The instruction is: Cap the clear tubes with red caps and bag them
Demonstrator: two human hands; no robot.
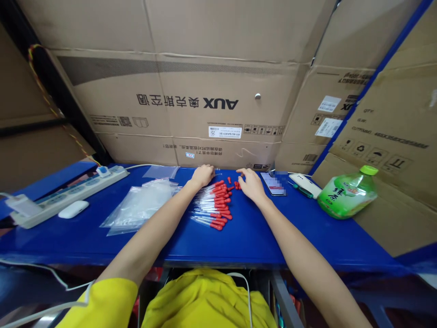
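At the back middle of the table, my left hand [204, 175] is closed, fingers curled, and a thin clear dropper tube [218, 174] juts from its fingertips to the right. My right hand [251, 183] has its thumb and forefinger apart, with nothing visible between them. Beside its thumb lie several loose red rubber bulbs [237, 185], and another red bulb [229, 180] sits a little to the left. Between my forearms is a pile of clear droppers with red bulbs [218, 205], bulb ends pointing right.
Clear plastic bags [136, 207] lie left of my left forearm. Further left are a white earphone case [73, 209] and a power strip [68, 193]. On the right are a phone [273, 183], a green-and-white tool [303, 186] and a green bottle [348, 193]. Cardboard [191, 118] walls the back.
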